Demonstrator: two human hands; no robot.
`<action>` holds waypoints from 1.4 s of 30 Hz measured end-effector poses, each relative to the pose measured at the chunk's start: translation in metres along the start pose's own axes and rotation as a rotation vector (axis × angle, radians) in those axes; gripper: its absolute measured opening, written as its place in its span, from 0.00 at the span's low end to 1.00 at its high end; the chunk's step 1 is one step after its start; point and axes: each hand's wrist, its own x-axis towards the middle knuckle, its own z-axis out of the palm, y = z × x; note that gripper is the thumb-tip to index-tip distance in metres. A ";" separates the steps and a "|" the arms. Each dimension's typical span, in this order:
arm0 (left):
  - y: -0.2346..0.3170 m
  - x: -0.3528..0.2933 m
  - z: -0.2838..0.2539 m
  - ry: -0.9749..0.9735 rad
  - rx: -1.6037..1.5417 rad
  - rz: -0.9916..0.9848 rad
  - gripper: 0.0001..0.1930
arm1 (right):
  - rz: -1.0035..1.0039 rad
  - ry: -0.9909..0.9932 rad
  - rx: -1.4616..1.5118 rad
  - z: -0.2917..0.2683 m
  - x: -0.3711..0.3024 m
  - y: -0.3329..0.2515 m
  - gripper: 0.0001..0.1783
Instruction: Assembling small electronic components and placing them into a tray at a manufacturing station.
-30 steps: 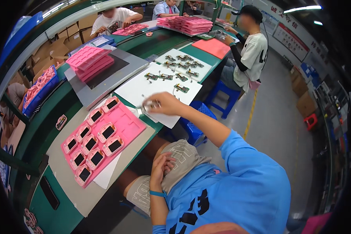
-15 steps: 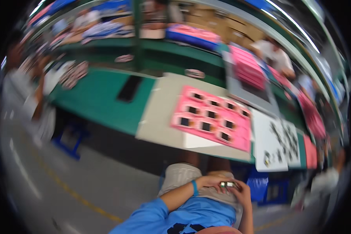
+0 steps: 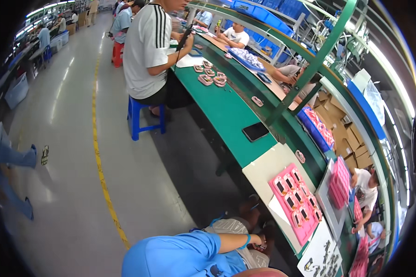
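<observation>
Low over my lap, my left hand, with a blue band at the wrist, has its fingers curled round a small part with a light edge. Its kind is too small and shaded to make out. My right hand does not show apart from the dark shapes beside it. Beyond my lap, on the bench, lies a pink tray holding several pink-framed pieces with dark rectangular centres. Near it a white sheet carries several small black parts.
A black phone lies on the green bench top. Farther along it are several pink-framed pieces. A person sits there on a blue stool. Stacked pink trays stand at the right. A yellow line runs along the floor.
The view has swung to the left, so the bench and tray appear farther right. Both hands showed at the small part before; now only the left is distinct.
</observation>
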 end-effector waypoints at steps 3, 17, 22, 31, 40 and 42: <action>0.014 0.006 0.001 0.065 -0.019 0.007 0.12 | 0.002 -0.013 0.015 0.005 -0.024 0.008 0.13; 0.025 -0.001 0.003 0.300 0.015 0.253 0.12 | -0.183 0.066 0.160 0.017 -0.006 -0.021 0.12; 0.030 -0.002 0.008 0.347 0.052 0.349 0.13 | -0.248 0.138 0.224 0.019 0.025 -0.042 0.12; 0.039 0.012 -0.003 0.403 -0.002 0.183 0.13 | -0.144 0.196 0.197 -0.026 -0.061 -0.004 0.11; -0.022 0.008 -0.011 0.461 0.115 0.020 0.11 | 0.288 0.054 0.413 0.048 0.048 -0.109 0.17; -0.037 0.020 -0.023 0.369 0.350 -0.005 0.14 | 0.352 0.006 0.488 0.074 0.067 -0.140 0.18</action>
